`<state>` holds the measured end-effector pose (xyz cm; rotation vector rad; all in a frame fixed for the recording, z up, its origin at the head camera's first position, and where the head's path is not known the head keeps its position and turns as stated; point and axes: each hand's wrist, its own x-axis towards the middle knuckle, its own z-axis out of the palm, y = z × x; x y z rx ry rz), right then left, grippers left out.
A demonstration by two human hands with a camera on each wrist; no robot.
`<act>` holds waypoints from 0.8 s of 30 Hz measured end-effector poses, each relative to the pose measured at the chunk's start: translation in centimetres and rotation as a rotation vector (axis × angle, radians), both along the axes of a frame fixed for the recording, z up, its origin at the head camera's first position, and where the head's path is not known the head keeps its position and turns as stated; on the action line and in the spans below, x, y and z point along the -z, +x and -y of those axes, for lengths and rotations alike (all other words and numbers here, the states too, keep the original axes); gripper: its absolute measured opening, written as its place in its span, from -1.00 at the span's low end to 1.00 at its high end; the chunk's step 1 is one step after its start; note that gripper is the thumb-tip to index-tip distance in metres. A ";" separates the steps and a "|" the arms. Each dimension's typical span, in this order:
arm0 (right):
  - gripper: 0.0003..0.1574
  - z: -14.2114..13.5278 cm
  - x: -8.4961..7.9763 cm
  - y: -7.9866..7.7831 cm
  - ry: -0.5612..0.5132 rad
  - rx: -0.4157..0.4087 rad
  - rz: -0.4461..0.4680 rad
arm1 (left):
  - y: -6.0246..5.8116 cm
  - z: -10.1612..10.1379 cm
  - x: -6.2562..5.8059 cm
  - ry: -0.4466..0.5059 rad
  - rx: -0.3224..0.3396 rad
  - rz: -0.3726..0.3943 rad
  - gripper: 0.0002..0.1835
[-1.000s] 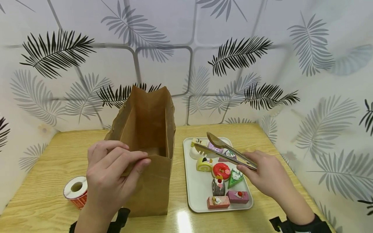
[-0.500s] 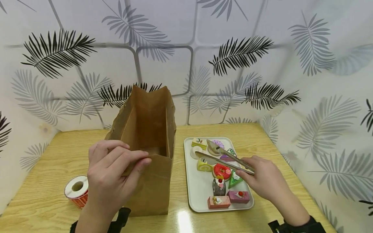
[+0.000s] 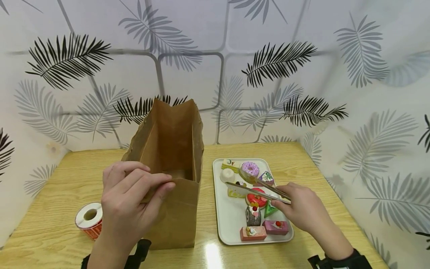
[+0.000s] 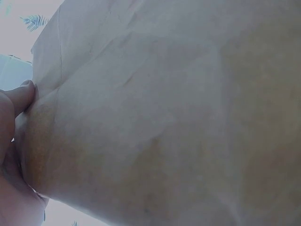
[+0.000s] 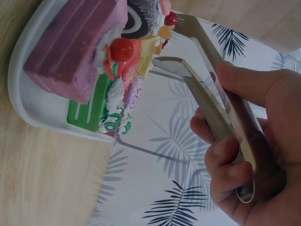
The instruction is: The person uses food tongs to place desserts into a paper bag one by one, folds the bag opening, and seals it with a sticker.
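A tall brown paper bag (image 3: 174, 220) stands with its mouth open. My left hand (image 3: 132, 201) pinches its near rim between thumb and forefinger; the bag's side (image 4: 141, 117) fills the left wrist view. In my right hand (image 3: 304, 205) I grip metal tongs (image 3: 260, 193), their arms spread apart. The tong tips hang over a white tray (image 3: 230, 224), above a yellow roll cake (image 3: 235, 192) and near a purple-sprinkled donut (image 3: 250, 169). Nothing shows gripped between the tongs (image 5: 207, 103) in the right wrist view.
Several other small toy-like cakes share the tray, including a red donut (image 3: 254, 200), a dark roll (image 3: 253, 216) and a pink slice (image 3: 253, 233). A roll of red labels (image 3: 92, 228) stands left of the bag. A leaf-patterned cloth (image 3: 188, 74) hangs behind the wooden table (image 3: 43, 209).
My right hand has moved slightly left and down, bringing the tong tips lower over the tray, and the purple donut shows more fully. The left hand has kept its pinch on the bag.
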<state>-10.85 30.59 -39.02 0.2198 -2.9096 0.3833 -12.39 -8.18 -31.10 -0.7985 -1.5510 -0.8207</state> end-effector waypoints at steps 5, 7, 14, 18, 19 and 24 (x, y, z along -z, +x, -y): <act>-0.59 0.1 0.2 -0.1 0.003 0.002 0.021 | -0.1 0.0 0.0 0.003 0.001 -0.008 -0.57; -0.60 0.1 0.3 -0.1 0.004 -0.001 0.026 | -0.1 0.0 0.0 0.004 0.002 -0.012 -0.57; -0.62 0.2 0.5 -0.2 0.004 0.003 0.014 | -0.1 0.1 0.0 0.000 0.004 -0.008 -0.58; -0.65 0.3 0.5 -0.2 0.005 0.015 0.020 | 0.0 0.1 -0.1 -0.005 0.004 -0.002 -0.58; -0.67 0.3 0.6 -0.2 0.005 0.020 0.021 | 0.0 0.1 -0.1 -0.005 0.005 -0.001 -0.58; -0.73 0.5 0.7 -0.2 0.005 0.031 0.011 | 0.1 0.1 -0.1 -0.006 0.008 0.001 -0.58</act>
